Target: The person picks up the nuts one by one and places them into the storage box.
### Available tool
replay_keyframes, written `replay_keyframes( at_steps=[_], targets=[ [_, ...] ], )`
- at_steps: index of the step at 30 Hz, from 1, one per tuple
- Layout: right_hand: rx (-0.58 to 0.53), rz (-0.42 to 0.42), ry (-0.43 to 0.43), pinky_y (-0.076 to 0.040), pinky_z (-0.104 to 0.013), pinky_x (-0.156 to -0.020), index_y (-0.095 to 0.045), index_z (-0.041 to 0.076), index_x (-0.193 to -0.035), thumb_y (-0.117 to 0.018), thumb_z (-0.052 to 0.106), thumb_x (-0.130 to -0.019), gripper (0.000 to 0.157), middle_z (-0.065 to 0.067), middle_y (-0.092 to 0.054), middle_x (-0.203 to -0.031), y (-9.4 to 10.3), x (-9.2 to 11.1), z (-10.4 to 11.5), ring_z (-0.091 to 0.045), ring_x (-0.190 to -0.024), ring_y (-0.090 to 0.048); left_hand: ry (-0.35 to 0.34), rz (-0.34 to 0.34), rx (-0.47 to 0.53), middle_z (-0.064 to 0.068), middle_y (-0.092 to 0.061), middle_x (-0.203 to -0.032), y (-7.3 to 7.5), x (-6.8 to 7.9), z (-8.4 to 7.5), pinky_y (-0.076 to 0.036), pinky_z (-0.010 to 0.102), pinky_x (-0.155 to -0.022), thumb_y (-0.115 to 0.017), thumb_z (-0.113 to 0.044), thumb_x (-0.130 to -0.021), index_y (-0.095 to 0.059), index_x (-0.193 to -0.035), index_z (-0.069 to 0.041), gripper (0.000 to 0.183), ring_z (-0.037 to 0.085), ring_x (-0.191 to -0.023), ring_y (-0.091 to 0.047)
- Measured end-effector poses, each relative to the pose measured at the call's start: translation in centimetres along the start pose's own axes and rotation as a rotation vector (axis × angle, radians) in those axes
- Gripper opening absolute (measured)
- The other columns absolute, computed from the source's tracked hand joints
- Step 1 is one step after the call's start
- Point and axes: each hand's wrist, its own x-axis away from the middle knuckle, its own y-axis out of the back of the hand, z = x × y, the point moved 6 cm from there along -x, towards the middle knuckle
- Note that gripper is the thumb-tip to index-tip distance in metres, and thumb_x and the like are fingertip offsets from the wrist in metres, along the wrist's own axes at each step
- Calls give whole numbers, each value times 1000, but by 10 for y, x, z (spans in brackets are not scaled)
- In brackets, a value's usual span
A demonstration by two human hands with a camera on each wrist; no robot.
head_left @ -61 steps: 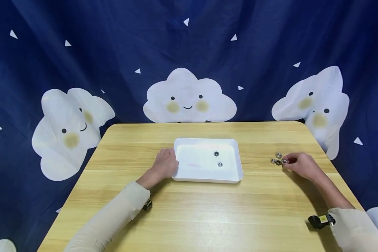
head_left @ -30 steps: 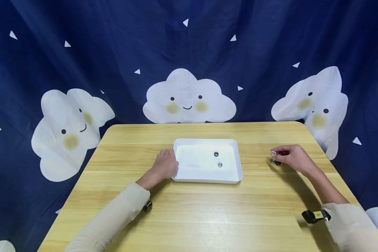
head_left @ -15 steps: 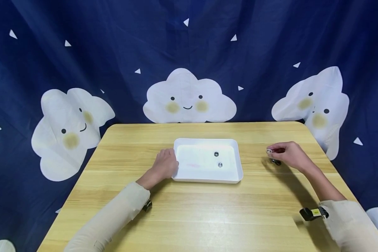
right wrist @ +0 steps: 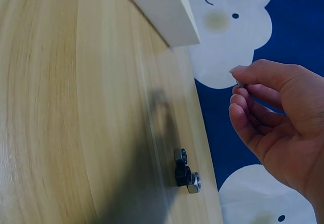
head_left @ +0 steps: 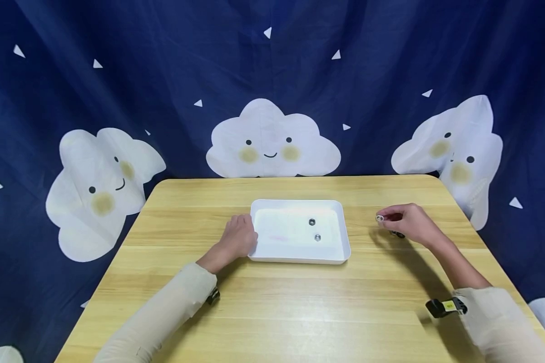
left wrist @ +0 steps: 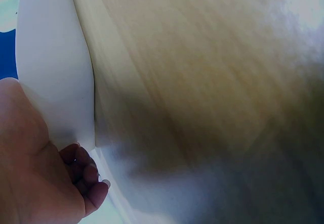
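My left hand [head_left: 238, 236] grips the left edge of a shallow white tray [head_left: 277, 259]; in the left wrist view its curled fingers [left wrist: 91, 176] sit against the tray wall [left wrist: 55, 57]. Inside the tray lie a dark nut [head_left: 312, 222] and a silver nut [head_left: 317, 237], apart from each other. My right hand [head_left: 413, 222] pinches another silver nut [head_left: 379, 218] between thumb and fingertips, raised above the table to the tray's right. Beneath that hand, three nuts cluster on the wood: a dark one [right wrist: 183, 175] between two silver ones [right wrist: 194, 182], best seen in the right wrist view.
The light wooden table [head_left: 272, 312] carries the tray near its middle. Behind it hangs a dark blue curtain [head_left: 172, 60] with white clouds. Each sleeve has a small black device [head_left: 445, 306] at the cuff.
From the cluster on the right, my right hand has picked up a silver nut, lifted it and carried it leftward. My left hand and the tray stay put.
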Motion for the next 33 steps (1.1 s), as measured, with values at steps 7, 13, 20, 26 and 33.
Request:
replay_keyframes(
  at_steps=[7,13,20,26,33],
  targets=[
    [6,-3,21,-52,-22,-66,-77,4,-115,-77,23,-93,29,-10,-79,-100,-3,-3,9,1,-80,-64,1,4,-3,16,-48,-107,-2,-1,2,-37,42,-90,-49,-25,-102,-46,-116,4,32,33,-102,-42],
    [-11,-11,40,-52,-21,-66,-78,4,-114,-77,23,-93,28,-11,-79,-99,-5,-6,18,0,-81,-64,-11,-2,-7,16,-48,-107,0,0,1,-38,43,-91,-49,-25,-101,-47,-114,4,31,34,-102,-42],
    [-38,-10,56,-52,-21,-67,-78,4,-113,-78,21,-92,27,-11,-79,-99,-10,-10,26,0,-81,-64,-17,-3,-4,15,-48,-105,-1,0,1,-36,40,-88,-49,-24,-102,-47,-114,3,30,33,-100,-41],
    [-39,-12,70,-53,-19,-72,-79,5,-110,-78,20,-92,24,-11,-79,-99,-13,-15,31,0,-82,-65,-19,-7,-5,15,-48,-104,0,0,0,-37,40,-87,-50,-24,-102,-47,-113,3,30,33,-99,-42],
    [-59,-5,64,-54,-19,-73,-78,4,-111,-78,19,-91,25,-11,-79,-101,-15,-18,36,-2,-83,-66,-7,2,-6,15,-48,-106,0,-2,0,-37,41,-90,-50,-25,-102,-46,-116,3,32,33,-102,-42]
  ],
)
